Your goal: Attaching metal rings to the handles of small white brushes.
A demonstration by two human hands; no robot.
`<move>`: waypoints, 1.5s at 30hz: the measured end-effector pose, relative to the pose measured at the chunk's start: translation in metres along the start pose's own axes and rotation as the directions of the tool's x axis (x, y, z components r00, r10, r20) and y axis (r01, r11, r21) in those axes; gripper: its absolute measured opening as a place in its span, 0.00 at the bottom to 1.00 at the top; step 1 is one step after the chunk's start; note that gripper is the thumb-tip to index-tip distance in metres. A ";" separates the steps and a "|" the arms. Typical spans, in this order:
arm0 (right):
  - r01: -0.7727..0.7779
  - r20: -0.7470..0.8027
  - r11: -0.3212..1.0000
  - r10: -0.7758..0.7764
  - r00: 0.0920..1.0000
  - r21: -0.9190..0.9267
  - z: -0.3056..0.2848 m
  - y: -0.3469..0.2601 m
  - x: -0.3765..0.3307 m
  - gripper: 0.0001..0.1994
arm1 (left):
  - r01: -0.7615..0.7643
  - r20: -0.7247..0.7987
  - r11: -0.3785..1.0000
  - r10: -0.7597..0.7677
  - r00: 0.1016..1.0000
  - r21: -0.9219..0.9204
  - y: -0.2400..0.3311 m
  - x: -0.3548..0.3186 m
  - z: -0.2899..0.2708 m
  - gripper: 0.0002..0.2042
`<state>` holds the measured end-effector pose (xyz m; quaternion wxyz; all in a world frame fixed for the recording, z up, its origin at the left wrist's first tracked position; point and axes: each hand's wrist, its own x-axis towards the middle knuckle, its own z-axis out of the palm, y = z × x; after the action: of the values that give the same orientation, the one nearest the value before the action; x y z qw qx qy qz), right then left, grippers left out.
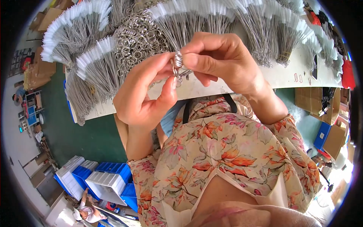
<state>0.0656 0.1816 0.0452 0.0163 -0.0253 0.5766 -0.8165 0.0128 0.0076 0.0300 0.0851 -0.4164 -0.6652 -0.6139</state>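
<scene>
Above the table's near edge my two hands meet over a small cluster of shiny metal rings (178,59). My right hand (230,62) is closed, its thumb and forefinger pinching the stacked rings from the right. My left hand (141,92) curls in from the other side, fingertips and thumb against the rings hanging lower. Thin wire ends show near those lower rings; what they belong to is partly hidden by my fingers. Just beyond my left hand lies a heap of loose metal rings (138,38). Bundles of thin wire brushes (177,28) with white bristle tips lie behind my hands.
More brush bundles (96,62) cover the white table (242,81) left and right. A cardboard box (315,100) stands at the right below it. Blue and white plastic crates (106,181) sit on the green floor at lower left, near another person (90,213).
</scene>
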 end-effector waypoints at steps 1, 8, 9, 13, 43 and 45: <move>-0.009 0.003 1.000 0.009 1.000 0.010 0.001 -0.001 0.002 0.08 | -0.032 0.000 0.997 0.032 1.000 0.072 0.002 0.002 0.001 0.16; -0.030 0.022 0.999 0.030 0.999 -0.016 -0.006 0.000 0.010 0.07 | 0.001 0.009 0.996 -0.002 1.000 0.085 -0.006 0.013 -0.003 0.14; -0.008 0.063 0.999 0.010 0.998 -0.035 -0.008 0.000 0.010 0.06 | -0.038 0.032 0.998 0.037 0.999 0.054 -0.008 0.016 -0.004 0.14; 0.063 0.100 0.992 -0.053 0.994 -0.108 -0.015 -0.001 0.007 0.05 | -0.003 0.071 1.000 0.001 0.998 0.022 -0.002 0.028 0.000 0.11; 0.069 0.171 0.998 -0.067 0.983 -0.003 0.034 0.026 0.024 0.05 | 0.320 -0.119 0.877 -0.383 0.916 -0.359 0.006 -0.003 -0.041 0.06; 0.153 0.169 0.988 -0.157 0.973 0.036 0.047 0.040 0.027 0.05 | 0.284 -0.156 0.830 -0.400 0.903 -0.481 0.006 -0.006 -0.043 0.06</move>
<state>0.0418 0.1223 0.0243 0.0025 -0.1401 0.5600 -0.8166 0.0033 -0.0342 0.0406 -0.0418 -0.2168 -0.5542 -0.8026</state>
